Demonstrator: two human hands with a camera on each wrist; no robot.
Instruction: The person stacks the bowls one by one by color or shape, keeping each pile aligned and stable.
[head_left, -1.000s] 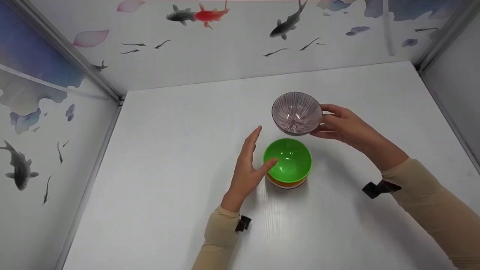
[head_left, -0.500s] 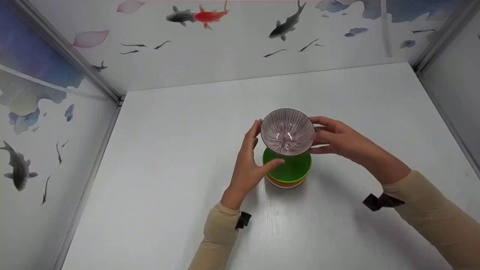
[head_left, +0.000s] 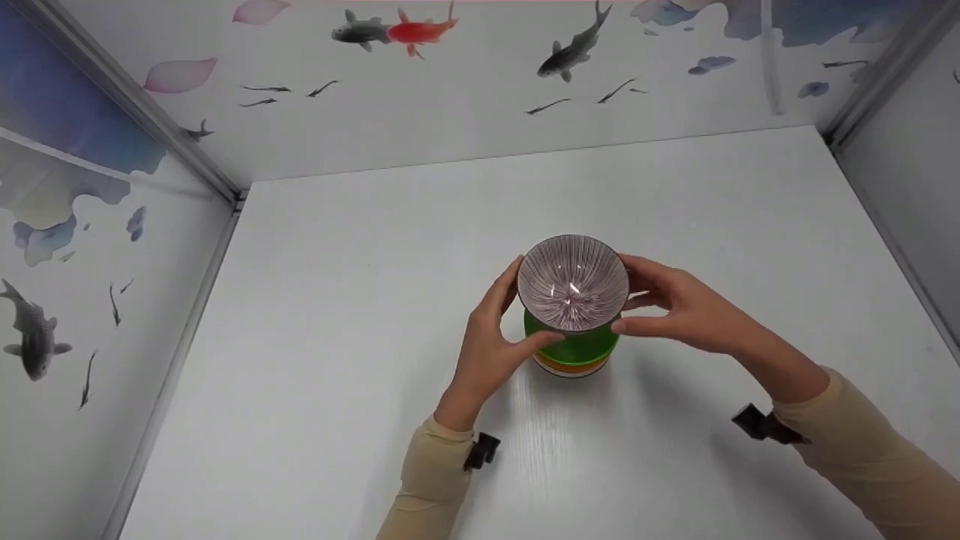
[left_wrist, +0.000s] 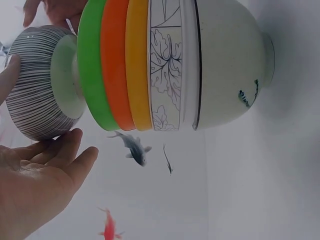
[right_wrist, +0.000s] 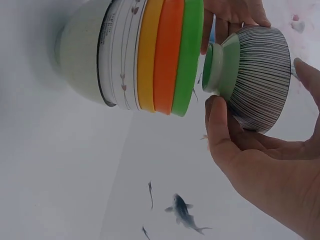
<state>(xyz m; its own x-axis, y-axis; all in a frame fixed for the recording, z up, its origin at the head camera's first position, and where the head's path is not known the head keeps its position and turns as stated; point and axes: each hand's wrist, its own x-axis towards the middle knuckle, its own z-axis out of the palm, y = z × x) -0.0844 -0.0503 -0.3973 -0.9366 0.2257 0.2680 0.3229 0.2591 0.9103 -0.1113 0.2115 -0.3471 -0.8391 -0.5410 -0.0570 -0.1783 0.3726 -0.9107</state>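
Observation:
A striped bowl [head_left: 574, 281], dark lines on a pale body with a light green base, is held upright just over a stack of bowls. My left hand [head_left: 484, 345] grips its left side, thumb in front and fingers behind. On the opposite side my right hand [head_left: 682, 307] holds it, with fingers [right_wrist: 220, 125] curled near the foot. Topmost in the stack is a green bowl [left_wrist: 95, 70]. Below it come an orange bowl [left_wrist: 114, 65], a yellow bowl [left_wrist: 138, 65], a white leaf-patterned bowl [left_wrist: 165, 75] and a pale bowl [left_wrist: 230, 65] on the table.
The white table [head_left: 337, 337] is closed in by a back wall [head_left: 465, 97] and a left wall [head_left: 67, 300], both printed with fish. A plain wall [head_left: 915, 150] stands on the right.
The right hand has brought the striped bowl left and nearer, over the green bowl. The left hand, apart from it a second ago, now holds its left side.

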